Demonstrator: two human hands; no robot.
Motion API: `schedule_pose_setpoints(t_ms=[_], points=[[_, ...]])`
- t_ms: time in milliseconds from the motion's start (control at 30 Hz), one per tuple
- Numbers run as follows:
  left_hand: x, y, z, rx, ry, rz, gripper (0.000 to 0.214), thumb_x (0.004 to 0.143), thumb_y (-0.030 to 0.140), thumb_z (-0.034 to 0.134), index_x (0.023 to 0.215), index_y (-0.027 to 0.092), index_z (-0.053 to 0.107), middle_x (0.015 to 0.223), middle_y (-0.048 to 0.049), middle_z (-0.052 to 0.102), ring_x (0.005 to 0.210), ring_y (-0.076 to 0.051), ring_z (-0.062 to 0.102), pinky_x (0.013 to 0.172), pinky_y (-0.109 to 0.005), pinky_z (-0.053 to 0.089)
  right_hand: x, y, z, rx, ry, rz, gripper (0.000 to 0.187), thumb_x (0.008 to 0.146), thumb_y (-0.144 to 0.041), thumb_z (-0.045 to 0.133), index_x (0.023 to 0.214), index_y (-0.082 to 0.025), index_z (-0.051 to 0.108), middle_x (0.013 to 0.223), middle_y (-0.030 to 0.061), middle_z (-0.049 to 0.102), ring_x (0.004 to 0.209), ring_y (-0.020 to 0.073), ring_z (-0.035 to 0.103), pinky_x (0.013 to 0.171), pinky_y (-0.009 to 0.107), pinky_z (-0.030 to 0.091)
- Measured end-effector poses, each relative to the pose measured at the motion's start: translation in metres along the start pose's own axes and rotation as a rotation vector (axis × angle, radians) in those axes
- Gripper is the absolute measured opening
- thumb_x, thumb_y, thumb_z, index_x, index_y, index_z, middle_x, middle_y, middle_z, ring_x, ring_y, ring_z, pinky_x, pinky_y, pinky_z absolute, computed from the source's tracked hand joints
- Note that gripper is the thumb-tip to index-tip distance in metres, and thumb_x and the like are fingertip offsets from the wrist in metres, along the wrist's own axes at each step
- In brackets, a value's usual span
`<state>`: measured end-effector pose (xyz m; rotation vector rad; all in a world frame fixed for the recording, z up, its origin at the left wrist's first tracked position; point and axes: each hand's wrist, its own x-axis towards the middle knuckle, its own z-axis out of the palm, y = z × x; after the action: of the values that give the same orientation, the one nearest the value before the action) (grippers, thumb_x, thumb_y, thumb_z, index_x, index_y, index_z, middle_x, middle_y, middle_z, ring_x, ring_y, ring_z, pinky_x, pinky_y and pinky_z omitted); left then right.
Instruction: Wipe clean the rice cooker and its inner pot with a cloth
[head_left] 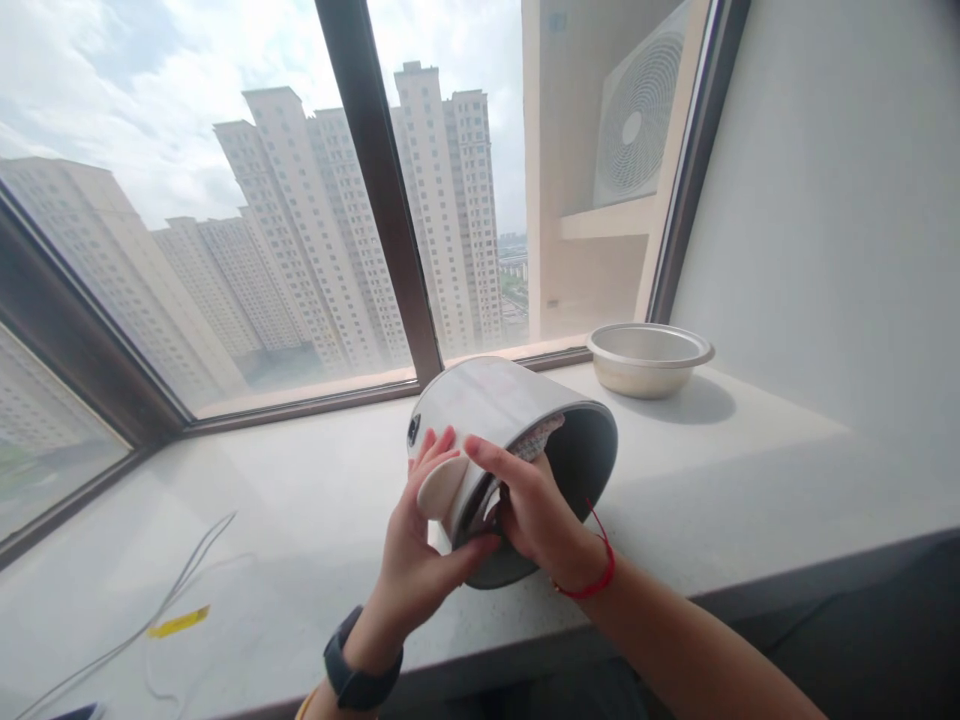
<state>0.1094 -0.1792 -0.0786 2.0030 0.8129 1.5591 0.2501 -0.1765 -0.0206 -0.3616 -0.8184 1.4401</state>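
Observation:
A white round pot-like vessel [487,395] with a dark grey inside lies tilted on its side on the white sill, its mouth turned toward me and to the right. My left hand [427,540] grips it at the near left, fingers around a pale rounded tab [441,487] and thumb at the rim. My right hand [536,500] reaches over the rim, with its thumb on the outer wall and its other fingers inside, mostly hidden. A light patterned cloth [541,436] lies along the inner rim under this hand.
A shallow pale metal basin [649,360] stands at the back right by the window. Thin grey cable [176,590] with a yellow tag [180,622] lies at the left. The sill's front edge [750,590] drops off just before me. A dark window frame [386,200] rises behind.

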Motion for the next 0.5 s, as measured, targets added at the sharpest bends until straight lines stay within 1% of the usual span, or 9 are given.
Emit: schedule_pose_setpoints(t_ms=[67, 133, 233, 300, 367, 433, 500], points=[[-0.001, 0.0, 0.004, 0.033, 0.015, -0.002, 0.073, 0.08, 0.023, 0.081, 0.147, 0.03, 0.052, 0.161, -0.0101, 0.041, 0.153, -0.036, 0.025, 0.125, -0.059, 0.019, 0.001, -0.002, -0.005, -0.015, -0.022, -0.002, 0.03, 0.069, -0.026, 0.085, 0.095, -0.017, 0.073, 0.099, 0.005, 0.074, 0.095, 0.0226, 0.069, 0.092, 0.036, 0.055], [-0.001, 0.002, 0.008, 0.034, 0.057, 0.009, 0.068, 0.083, 0.018, 0.076, 0.146, 0.028, 0.053, 0.159, -0.0103, 0.043, 0.151, -0.035, 0.03, 0.124, -0.058, 0.024, 0.002, -0.002, -0.009, -0.051, -0.044, -0.004, 0.031, 0.068, -0.021, 0.085, 0.096, -0.017, 0.073, 0.098, 0.0044, 0.075, 0.093, 0.022, 0.07, 0.089, 0.035, 0.056], [0.002, 0.014, 0.012, 0.04, 0.11, 0.028, 0.065, 0.082, 0.011, 0.071, 0.142, 0.028, 0.055, 0.155, -0.0086, 0.049, 0.15, -0.034, 0.033, 0.123, -0.057, 0.028, 0.001, -0.002, -0.011, -0.068, -0.039, 0.002, 0.036, 0.067, -0.019, 0.084, 0.101, -0.018, 0.073, 0.094, 0.0025, 0.075, 0.098, 0.0221, 0.07, 0.094, 0.034, 0.055], [0.006, 0.024, 0.012, 0.06, 0.128, 0.014, 0.065, 0.079, 0.008, 0.07, 0.139, 0.027, 0.057, 0.152, -0.0074, 0.053, 0.149, -0.033, 0.036, 0.123, -0.055, 0.03, 0.0, -0.005, -0.008, -0.037, -0.039, 0.024, 0.04, 0.067, -0.021, 0.085, 0.104, -0.019, 0.072, 0.092, 0.0019, 0.075, 0.102, 0.0228, 0.07, 0.097, 0.035, 0.054], [0.014, 0.036, 0.007, 0.079, 0.144, -0.021, 0.063, 0.075, 0.007, 0.068, 0.135, 0.025, 0.061, 0.148, -0.0074, 0.057, 0.147, -0.033, 0.04, 0.123, -0.054, 0.03, 0.0, -0.008, -0.003, 0.008, -0.051, 0.051, 0.042, 0.066, -0.023, 0.087, 0.105, -0.02, 0.072, 0.093, 0.0017, 0.075, 0.101, 0.0231, 0.07, 0.096, 0.036, 0.055], [0.024, 0.048, -0.001, 0.082, 0.149, -0.08, 0.064, 0.07, 0.008, 0.066, 0.132, 0.022, 0.063, 0.143, -0.0078, 0.061, 0.143, -0.034, 0.045, 0.121, -0.052, 0.034, 0.001, -0.011, 0.002, 0.054, -0.061, 0.079, 0.043, 0.063, -0.025, 0.088, 0.103, -0.02, 0.071, 0.094, 0.0014, 0.075, 0.097, 0.0224, 0.071, 0.094, 0.036, 0.056], [0.037, 0.059, -0.012, 0.063, 0.141, -0.178, 0.064, 0.066, 0.01, 0.065, 0.129, 0.02, 0.064, 0.136, -0.0082, 0.066, 0.134, -0.035, 0.055, 0.114, -0.049, 0.044, 0.005, -0.01, 0.005, 0.096, -0.038, 0.105, 0.044, 0.058, -0.021, 0.089, 0.098, -0.02, 0.071, 0.093, 0.0012, 0.075, 0.092, 0.0212, 0.071, 0.09, 0.034, 0.057]])
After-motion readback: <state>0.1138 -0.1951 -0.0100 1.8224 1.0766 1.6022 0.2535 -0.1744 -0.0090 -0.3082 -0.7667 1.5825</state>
